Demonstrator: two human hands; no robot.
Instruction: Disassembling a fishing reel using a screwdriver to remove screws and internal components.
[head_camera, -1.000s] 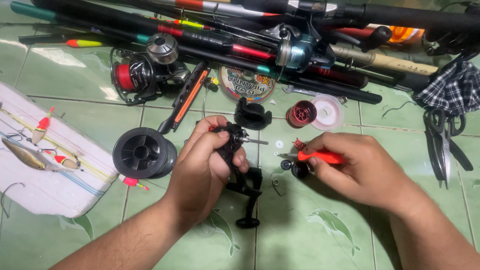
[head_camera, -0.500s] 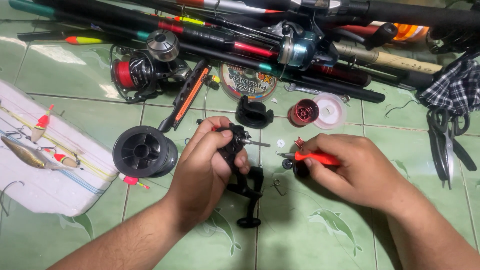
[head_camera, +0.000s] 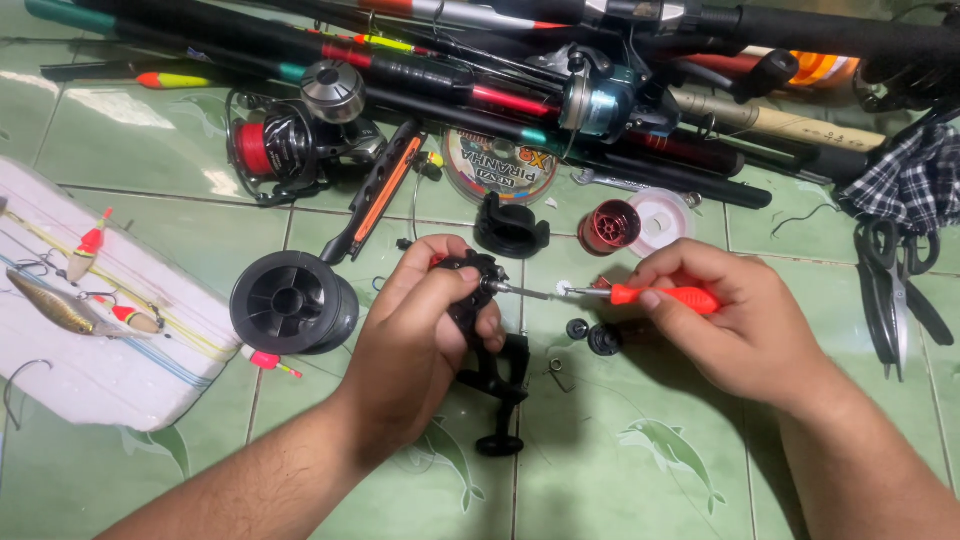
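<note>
L grip (head_camera: 425, 320) closed round black reel body (head_camera: 478, 300), held just above green floor tiles (head_camera: 640, 460). R grip (head_camera: 715, 320) closed on red-handled screwdriver (head_camera: 660, 296), tip at reel's shaft. Black spool (head_camera: 293, 301) left of L hand.

On the green tiled floor (head_camera: 120, 160) a pile of fishing rods (head_camera: 520, 60) lies along the top. Below it stand a reel with red line (head_camera: 285, 145) and a big black empty spool (head_camera: 293, 302). A white foam board (head_camera: 90, 370) at the left carries a fish lure (head_camera: 55, 305) and floats. Black scissors (head_camera: 890, 280) lie at the right, under a checked cloth (head_camera: 910, 180).
</note>
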